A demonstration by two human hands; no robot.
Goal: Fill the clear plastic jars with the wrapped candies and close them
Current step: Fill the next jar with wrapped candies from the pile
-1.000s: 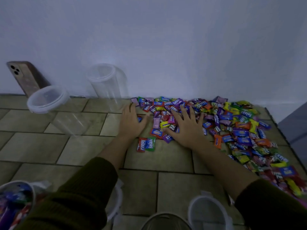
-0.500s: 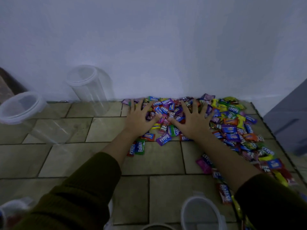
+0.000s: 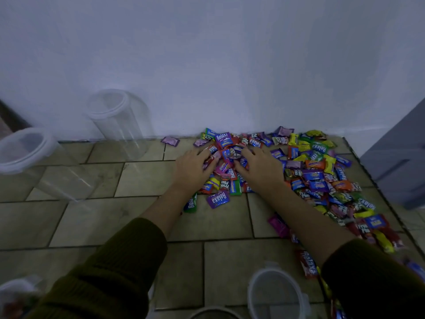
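both hands are working in the heap of wrapped candies lying on the tiled floor against the white wall. the left hand is curling its fingers inward around a cluster of wrappers, palm down, closing on them but not yet lifting. the right hand is mirroring it, fingers bent into the same cluster, so the two hands are cupping one mound of candies between them. dark green sleeves are covering both forearms up to the mid-arm.

two clear plastic jars are standing open to the left, well apart from the hands: one near the wall, one nearer the left edge. a white lid is lying on the floor near the bottom edge, just beside the right sleeve. a purple candy is lying loose between the forearms.
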